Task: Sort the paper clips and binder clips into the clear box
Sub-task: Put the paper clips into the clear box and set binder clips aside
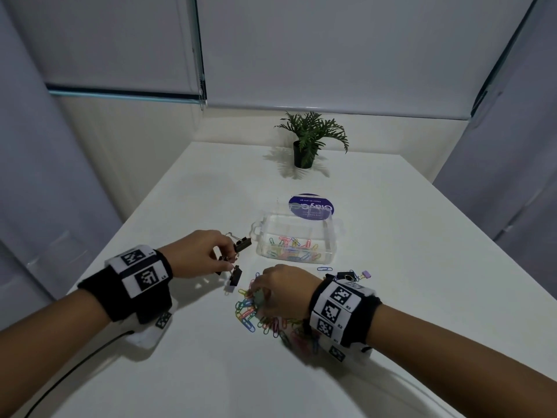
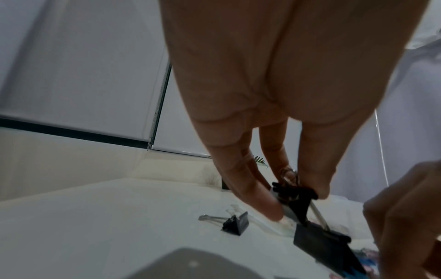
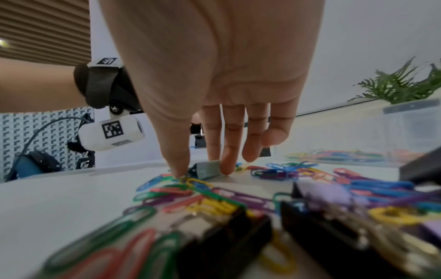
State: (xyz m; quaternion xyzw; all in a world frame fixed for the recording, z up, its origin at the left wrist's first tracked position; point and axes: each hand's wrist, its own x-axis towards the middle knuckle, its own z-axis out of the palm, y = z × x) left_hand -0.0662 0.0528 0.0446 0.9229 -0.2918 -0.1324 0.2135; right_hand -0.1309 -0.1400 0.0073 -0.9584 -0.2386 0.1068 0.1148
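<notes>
- White table (image 1: 376, 297): carries every item; both hands work over its near half.
- Potted plant (image 1: 310, 140): well beyond both hands, at the far edge.
- Clear box (image 1: 297, 239): open, just beyond the right hand and right of the left hand; its lid, with a round purple label (image 1: 310, 206), stands up behind it. Coloured paper clips already lie inside.
- Left hand (image 1: 200, 254): thumb and fingers pinched together on a black binder clip (image 2: 296, 196). A second black clip (image 1: 235, 276) hangs just below the fingertips, and another black one (image 1: 242, 243) lies just beyond them.
- Right hand (image 1: 283, 292): palm down, thumb and fingertips (image 3: 225, 166) closing on a small grey binder clip (image 3: 206, 169) on the table.
- Loose paper clips (image 1: 256, 318): a coloured heap under and near the right hand.
- Remaining binder clips (image 1: 351, 276): black and lilac, just right of the right wrist.
</notes>
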